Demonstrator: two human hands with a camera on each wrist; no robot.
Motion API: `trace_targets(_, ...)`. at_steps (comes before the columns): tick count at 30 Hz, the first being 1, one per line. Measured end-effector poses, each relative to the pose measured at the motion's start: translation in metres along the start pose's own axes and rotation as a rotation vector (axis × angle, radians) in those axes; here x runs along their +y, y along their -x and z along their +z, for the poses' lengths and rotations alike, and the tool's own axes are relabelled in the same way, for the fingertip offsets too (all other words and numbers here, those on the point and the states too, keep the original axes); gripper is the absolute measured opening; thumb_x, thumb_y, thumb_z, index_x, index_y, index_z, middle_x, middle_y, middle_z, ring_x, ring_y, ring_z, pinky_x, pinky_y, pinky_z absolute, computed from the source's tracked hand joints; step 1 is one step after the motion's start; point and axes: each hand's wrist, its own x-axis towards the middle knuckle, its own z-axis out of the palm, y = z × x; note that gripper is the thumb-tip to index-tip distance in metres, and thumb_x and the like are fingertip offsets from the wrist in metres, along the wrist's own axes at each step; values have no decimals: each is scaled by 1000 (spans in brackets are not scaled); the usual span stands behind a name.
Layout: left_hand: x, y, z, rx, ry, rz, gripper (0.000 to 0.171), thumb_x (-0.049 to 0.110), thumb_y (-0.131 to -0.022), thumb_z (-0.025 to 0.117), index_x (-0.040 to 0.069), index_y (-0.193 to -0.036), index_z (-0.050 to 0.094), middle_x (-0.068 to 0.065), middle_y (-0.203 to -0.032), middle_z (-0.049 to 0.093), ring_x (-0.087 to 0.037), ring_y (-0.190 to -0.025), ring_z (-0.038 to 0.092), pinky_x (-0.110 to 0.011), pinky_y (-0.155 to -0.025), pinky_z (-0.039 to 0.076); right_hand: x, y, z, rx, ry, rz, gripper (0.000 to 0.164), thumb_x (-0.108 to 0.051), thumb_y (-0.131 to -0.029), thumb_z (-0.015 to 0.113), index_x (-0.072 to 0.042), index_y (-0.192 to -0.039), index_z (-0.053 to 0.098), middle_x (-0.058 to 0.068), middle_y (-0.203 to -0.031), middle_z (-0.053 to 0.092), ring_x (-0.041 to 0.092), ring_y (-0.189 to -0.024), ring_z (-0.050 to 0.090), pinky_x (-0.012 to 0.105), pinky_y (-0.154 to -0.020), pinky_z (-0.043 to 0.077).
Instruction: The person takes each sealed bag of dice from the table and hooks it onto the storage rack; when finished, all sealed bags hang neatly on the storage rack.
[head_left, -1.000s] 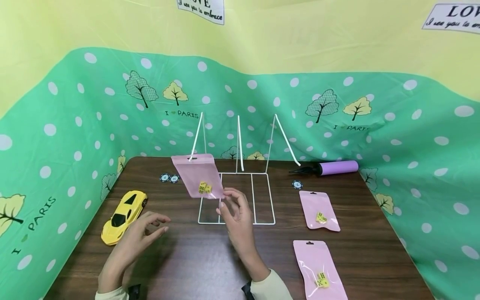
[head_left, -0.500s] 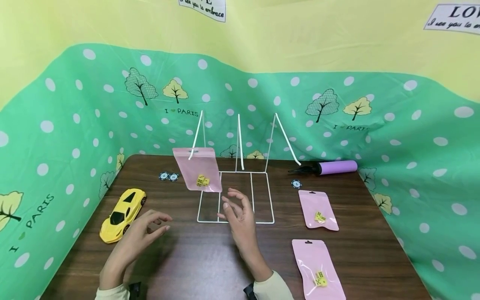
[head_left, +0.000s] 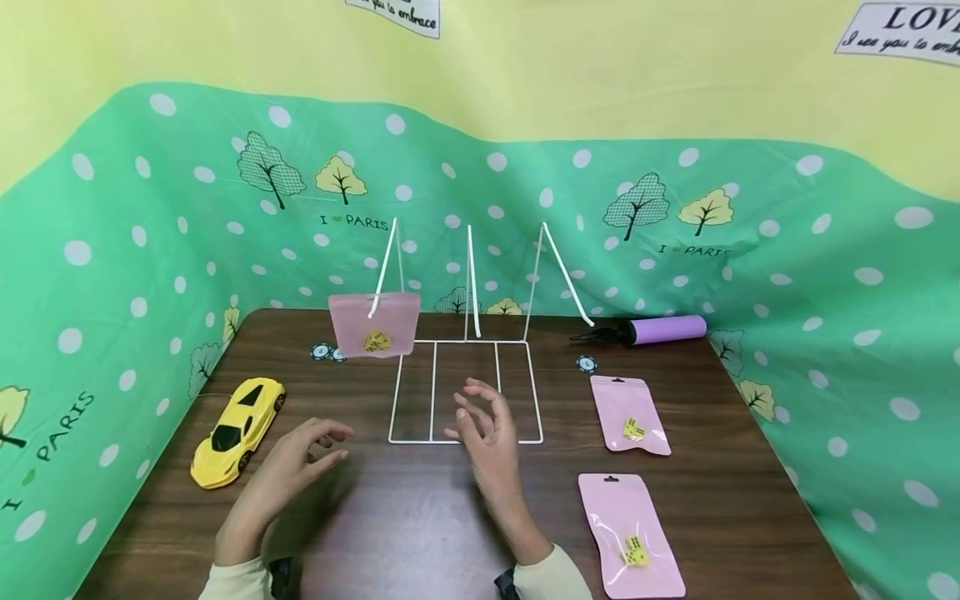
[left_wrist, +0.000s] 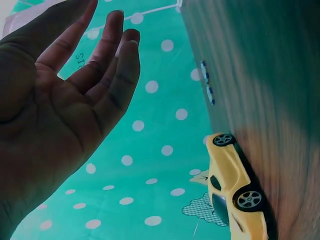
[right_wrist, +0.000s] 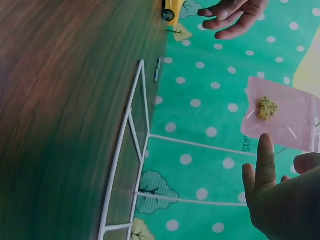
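Note:
A pink pouch (head_left: 352, 325) with yellow dice inside hangs from the left arm of a white wire rack (head_left: 466, 442). My right hand (head_left: 491, 442) hovers in front of the rack's base, fingers relaxed and holding nothing. To its left my left hand (head_left: 288, 471) is above the table with loosely bent fingers, also holding nothing, near a yellow toy car (head_left: 238, 433). In the right wrist view the hanging pouch (right_wrist: 282, 112) shows beyond the right fingers. Two more pink pouches with dice, an upper one (head_left: 618, 404) and a lower one (head_left: 618, 508), lie flat at the right.
Blue-and-white poker chips (head_left: 320, 352) lie behind the hanging pouch, and another chip (head_left: 587, 364) sits right of the rack. A purple hand pump (head_left: 667, 330) lies at the back right. A polka-dot cloth (head_left: 525, 179) encloses the table's back and sides.
My right hand has let go of the hanging pouch's lower edge and drawn back to the right. The pouch has swung backward on the rack arm. My left hand has barely moved.

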Motion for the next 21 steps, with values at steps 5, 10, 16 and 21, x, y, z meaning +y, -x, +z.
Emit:
trace_targets(5,1,-7,5,-20,2,-18,21,1,-96,79,5,-116,75,-10,-107,70,-31,-95,70,-43,-78,60,1,-2,-6,44,57,-77,30,9,-103,60,15,-132,54,26,-150,48,47,-131,59,35,-84,64)
trace_targets(10,3,-18,10,-58,11,16,19,4,-97,79,5,-116,75,-10,-107,70,-30,-97,69,-47,-81,60,-1,-3,-14,83,103,-133,28,11,-101,60,15,-129,57,28,-148,50,42,-127,63,34,-83,64)
trace_targets(16,4,-24,18,-95,11,42,20,4,-97,79,5,-116,74,-10,-107,70,-32,-99,70,-52,-86,59,-2,0,-25,119,105,-103,27,12,-102,58,14,-128,57,29,-146,52,24,-127,67,33,-86,63)
trace_targets(21,4,-27,21,-107,10,34,19,2,-97,79,4,-115,74,-10,-106,71,-32,-98,70,-53,-86,59,-1,2,-36,134,112,-99,29,12,-103,58,14,-132,56,32,-143,54,19,-124,68,35,-88,63)
